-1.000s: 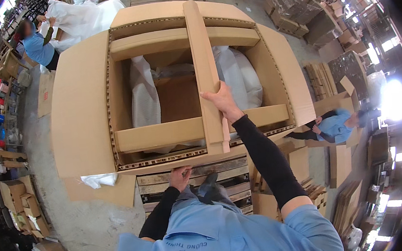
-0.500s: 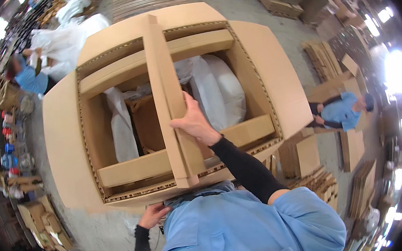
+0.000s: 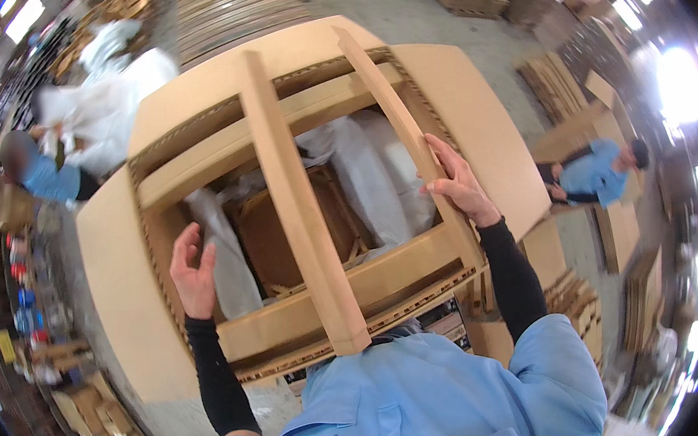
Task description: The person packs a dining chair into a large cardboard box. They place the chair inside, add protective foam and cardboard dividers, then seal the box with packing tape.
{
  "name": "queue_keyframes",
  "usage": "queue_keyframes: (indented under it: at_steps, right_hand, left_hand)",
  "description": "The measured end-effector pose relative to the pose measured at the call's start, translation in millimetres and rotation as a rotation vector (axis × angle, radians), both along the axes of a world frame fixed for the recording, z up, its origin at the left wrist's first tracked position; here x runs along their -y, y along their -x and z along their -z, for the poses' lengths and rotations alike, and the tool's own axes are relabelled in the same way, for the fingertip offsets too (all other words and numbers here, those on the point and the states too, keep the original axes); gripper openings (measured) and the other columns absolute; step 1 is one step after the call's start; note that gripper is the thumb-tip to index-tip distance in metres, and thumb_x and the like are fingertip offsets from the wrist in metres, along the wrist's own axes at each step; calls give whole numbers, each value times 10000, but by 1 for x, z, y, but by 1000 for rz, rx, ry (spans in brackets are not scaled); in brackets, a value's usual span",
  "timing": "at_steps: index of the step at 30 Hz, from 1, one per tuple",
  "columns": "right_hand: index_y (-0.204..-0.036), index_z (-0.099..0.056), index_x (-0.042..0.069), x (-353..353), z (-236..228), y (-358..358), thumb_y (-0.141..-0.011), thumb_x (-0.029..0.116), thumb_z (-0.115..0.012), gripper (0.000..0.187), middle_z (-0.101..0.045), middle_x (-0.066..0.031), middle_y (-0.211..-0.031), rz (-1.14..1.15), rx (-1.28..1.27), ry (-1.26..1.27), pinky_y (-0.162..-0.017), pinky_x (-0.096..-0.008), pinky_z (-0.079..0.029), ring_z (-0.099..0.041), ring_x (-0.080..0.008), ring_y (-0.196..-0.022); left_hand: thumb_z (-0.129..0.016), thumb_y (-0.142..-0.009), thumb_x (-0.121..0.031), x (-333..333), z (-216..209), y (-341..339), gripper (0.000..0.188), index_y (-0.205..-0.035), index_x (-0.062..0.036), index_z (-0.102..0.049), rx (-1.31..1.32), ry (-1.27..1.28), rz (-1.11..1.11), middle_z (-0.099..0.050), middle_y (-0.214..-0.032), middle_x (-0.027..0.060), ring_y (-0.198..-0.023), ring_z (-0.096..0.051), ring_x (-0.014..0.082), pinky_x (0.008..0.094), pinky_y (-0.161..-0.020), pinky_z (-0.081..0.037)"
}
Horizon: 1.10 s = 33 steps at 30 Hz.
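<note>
A large open cardboard box stands in front of me with its flaps folded outward. Inside lie white foam-wrapped pieces and a brown wooden frame with a flat panel, perhaps furniture. One long cardboard strip lies across the middle of the opening, from the far edge to the near one. My right hand grips a second, narrower-looking cardboard strip over the right side. My left hand hovers by the box's left wall, fingers loosely bent and apart, holding nothing.
Horizontal cardboard braces run along the far and near inner sides. A co-worker in blue stands at right beside cardboard; another person is at left near white wrapping. Slatted wood lies beyond the box.
My right hand has moved right, carrying one cardboard strip away from the other, which stays across the middle. My left hand has risen from near my waist to the box's left side.
</note>
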State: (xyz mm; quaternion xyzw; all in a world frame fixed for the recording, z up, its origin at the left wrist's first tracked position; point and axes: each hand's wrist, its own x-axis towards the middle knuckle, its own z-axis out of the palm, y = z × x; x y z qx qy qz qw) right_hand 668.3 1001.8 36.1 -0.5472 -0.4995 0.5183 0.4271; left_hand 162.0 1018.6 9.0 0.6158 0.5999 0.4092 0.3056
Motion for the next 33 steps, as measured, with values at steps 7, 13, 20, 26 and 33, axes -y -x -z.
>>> queue_keyframes:
  at_steps: [7,13,20,26,33]
  right_hand:
    - [-1576,-339,-3,33,17,-86,-705,114,-715,956,-406,-196,-1588,133,292,12,-1235,-363,-240,-339,-276,-1500]
    - [-1578,-337,-15,58,6,-91,-685,105,-698,971,-435,-174,-1557,153,260,96,-1160,-365,-374,-446,-257,-1410]
    - [-1594,-305,-10,63,-1,-84,-670,171,-752,1042,-468,-127,-1520,169,256,195,-1071,-359,-475,-497,-214,-1350]
    - [-1580,-379,50,53,0,-81,-657,46,-702,978,-520,-120,-1470,139,442,197,-1128,-363,-428,-530,-224,-1327]
    - [-1567,-384,21,12,17,-95,-677,64,-681,940,-521,-193,-1502,33,598,98,-1169,-381,-377,-471,-270,-1410]
  left_hand:
    - [-744,-891,-123,-149,13,-91,538,-1387,-2,-575,26,-255,239,-626,-1375,158,-1299,-577,276,399,-1103,-425]
    - [-789,-845,-307,-210,-6,-250,632,-1364,-13,-580,-265,-412,644,-565,-1441,183,-1339,-530,345,442,-1128,-406]
    - [-894,-668,-438,-292,84,-316,782,-1297,-137,-542,-909,-95,647,-560,-1296,204,-1223,-571,411,580,-997,-451]
    - [-867,-712,-398,-295,87,-313,744,-1318,-148,-517,-809,-98,652,-566,-1262,187,-1236,-558,402,579,-984,-458]
    - [-833,-717,-422,-299,87,-311,804,-1410,-194,-494,-852,-99,632,-568,-1280,180,-1251,-554,393,588,-1013,-439]
